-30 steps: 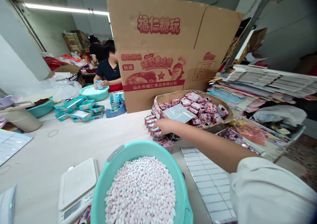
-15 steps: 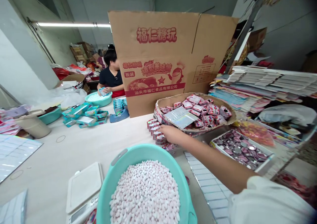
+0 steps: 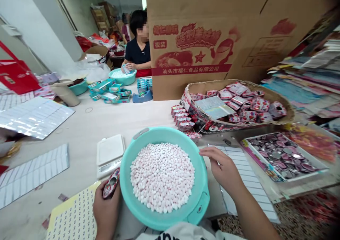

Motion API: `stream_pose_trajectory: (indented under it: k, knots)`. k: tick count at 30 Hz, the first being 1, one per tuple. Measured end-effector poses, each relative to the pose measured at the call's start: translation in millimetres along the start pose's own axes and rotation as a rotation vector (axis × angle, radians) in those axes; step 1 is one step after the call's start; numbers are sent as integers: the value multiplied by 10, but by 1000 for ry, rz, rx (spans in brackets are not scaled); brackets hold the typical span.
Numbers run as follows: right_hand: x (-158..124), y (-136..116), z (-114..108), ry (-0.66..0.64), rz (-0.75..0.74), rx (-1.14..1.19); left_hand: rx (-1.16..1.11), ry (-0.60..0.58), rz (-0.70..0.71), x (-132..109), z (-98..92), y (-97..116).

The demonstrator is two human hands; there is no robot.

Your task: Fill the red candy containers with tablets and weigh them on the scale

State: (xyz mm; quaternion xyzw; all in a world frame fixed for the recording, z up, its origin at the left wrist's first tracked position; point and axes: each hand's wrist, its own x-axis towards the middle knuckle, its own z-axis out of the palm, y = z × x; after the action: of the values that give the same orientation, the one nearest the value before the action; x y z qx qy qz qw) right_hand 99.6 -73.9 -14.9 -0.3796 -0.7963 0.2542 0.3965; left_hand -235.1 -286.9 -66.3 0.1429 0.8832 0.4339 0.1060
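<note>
A teal basin [image 3: 138,141] full of small pink and white candies [image 3: 162,176] sits right in front of me. My left hand [image 3: 106,208] is closed around a small red printed tin [image 3: 111,183] at the basin's left rim. My right hand [image 3: 223,167] hovers at the basin's right rim, over a white sticker sheet [image 3: 247,176]; its fingers are curled loosely and nothing shows in them. A row of stacked red tins [image 3: 182,118] stands beyond the basin.
A small white scale [image 3: 109,154] sits left of the basin. A shallow cardboard tray of red packets [image 3: 239,102] and a tray of round lids [image 3: 281,155] lie to the right. A tall printed carton [image 3: 212,38] stands behind. A person works at another teal bowl [image 3: 122,77].
My right hand pulled back from the stacked tins to the basin's right rim. My left hand with a tin came into view. The view dropped and moved closer to the table.
</note>
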Motion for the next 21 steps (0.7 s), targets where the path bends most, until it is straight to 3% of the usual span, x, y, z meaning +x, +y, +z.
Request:
stream_pose_trajectory:
  k: [4,6,9,12,21]
  knots:
    - [17,-294,135,-161,-151,25,-35,20,2,-55,-1,50]
    - [81,-464,265,-385,-85,-11,-41,13,-11,-64,-12,68]
    - [193,-668,482,-787,135,-169,-27,-3,-8,-59,-38,65]
    - [263,-768,640,-1046,237,-292,25,-5,-12,-46,-59,41]
    - [234,-770,625,-1110,78,-336,129,-15,-26,6,-25,-47]
